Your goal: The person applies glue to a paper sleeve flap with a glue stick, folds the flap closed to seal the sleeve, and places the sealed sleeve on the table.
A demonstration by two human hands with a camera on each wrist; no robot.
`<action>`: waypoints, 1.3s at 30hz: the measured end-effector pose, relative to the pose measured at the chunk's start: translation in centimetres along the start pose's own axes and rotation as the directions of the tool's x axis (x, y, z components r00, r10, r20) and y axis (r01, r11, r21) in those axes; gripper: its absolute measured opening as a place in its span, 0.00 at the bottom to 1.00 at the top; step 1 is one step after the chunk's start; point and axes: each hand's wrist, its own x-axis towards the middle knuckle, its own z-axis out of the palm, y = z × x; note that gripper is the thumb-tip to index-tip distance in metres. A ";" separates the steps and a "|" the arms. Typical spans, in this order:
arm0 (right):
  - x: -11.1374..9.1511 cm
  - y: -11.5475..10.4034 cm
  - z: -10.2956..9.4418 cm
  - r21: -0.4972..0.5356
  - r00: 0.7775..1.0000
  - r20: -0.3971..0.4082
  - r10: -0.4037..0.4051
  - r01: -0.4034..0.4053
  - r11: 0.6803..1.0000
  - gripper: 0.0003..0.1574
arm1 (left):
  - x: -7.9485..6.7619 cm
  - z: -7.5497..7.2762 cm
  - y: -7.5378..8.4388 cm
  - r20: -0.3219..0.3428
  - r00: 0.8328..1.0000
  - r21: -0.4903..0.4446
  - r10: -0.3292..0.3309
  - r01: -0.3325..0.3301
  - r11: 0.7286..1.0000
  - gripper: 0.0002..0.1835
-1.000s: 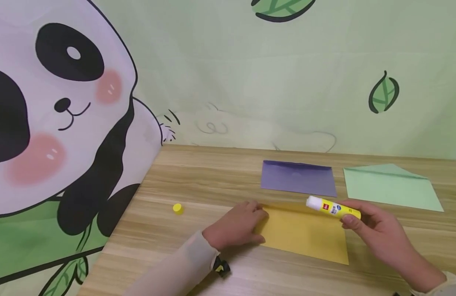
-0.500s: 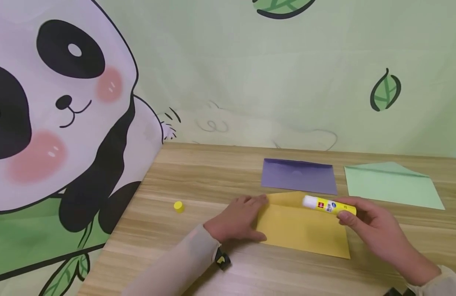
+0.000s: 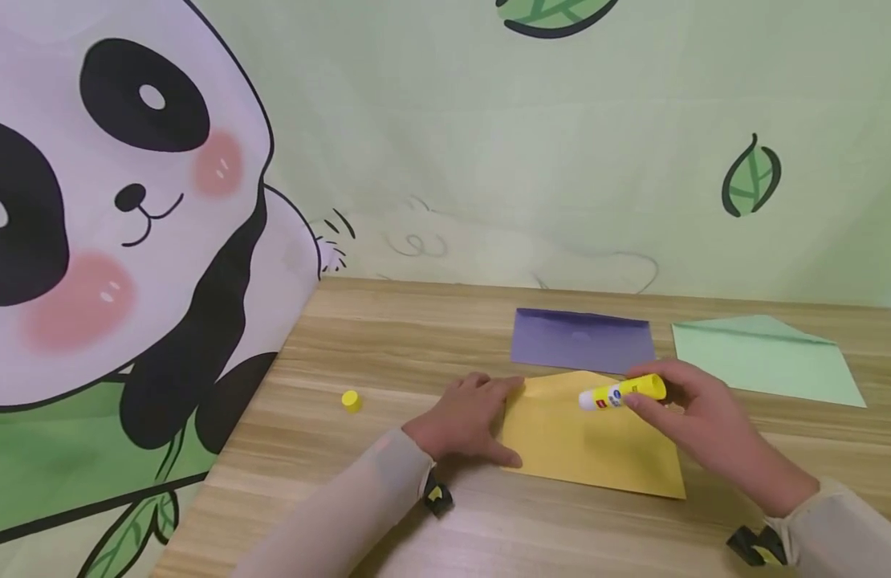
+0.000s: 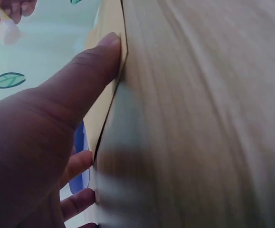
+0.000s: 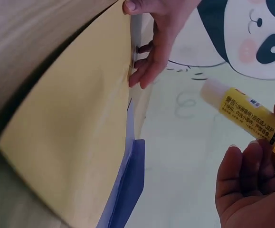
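A yellow envelope (image 3: 575, 449) lies on the wooden table with its flap folded up and back. My left hand (image 3: 470, 421) rests on the envelope's left edge, thumb and fingers spread; in the left wrist view the thumb (image 4: 87, 71) presses near a corner. Above the envelope, my right hand (image 3: 698, 425) grips an uncapped glue stick (image 3: 610, 394) between thumb and fingers, its white end pointing left. The right wrist view shows that glue stick (image 5: 251, 111) raised over the yellow paper (image 5: 75, 109).
A yellow cap (image 3: 351, 400) stands on the table at the left. Behind the yellow envelope lie a purple envelope (image 3: 579, 341) and, further right, a light green envelope (image 3: 770, 365). A panda-printed cloth (image 3: 445, 144) hangs at the table's back edge.
The yellow envelope's flap has come up and opened backward. My right hand has carried the glue stick left over the envelope, tilting its white end down. The left hand stays at the left edge.
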 end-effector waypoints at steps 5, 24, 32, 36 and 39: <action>2.4 -0.8 1.5 -0.124 0.993 0.113 -0.015 0.029 0.992 0.10 | 0.2 0.1 -0.3 0.004 1.000 -0.008 -0.017 0.017 1.000 0.68; 8.4 0.2 8.5 -0.432 0.919 0.384 -0.094 0.269 0.861 0.20 | 0.3 0.6 -0.5 -0.019 0.999 -0.009 -0.026 0.026 1.000 0.71; 9.2 0.4 9.8 -0.392 0.915 0.390 -0.106 0.269 0.880 0.18 | 0.2 0.5 -0.3 -0.007 0.999 0.016 -0.034 0.034 0.999 0.69; 9.3 0.8 10.7 -0.402 0.911 0.395 -0.119 0.288 0.869 0.18 | 0.2 0.4 -0.4 -0.008 0.999 0.039 -0.033 0.033 0.999 0.70; 9.4 0.8 11.0 -0.408 0.908 0.403 -0.119 0.294 0.864 0.17 | 0.1 0.3 -0.4 -0.009 1.000 0.045 -0.029 0.029 0.999 0.71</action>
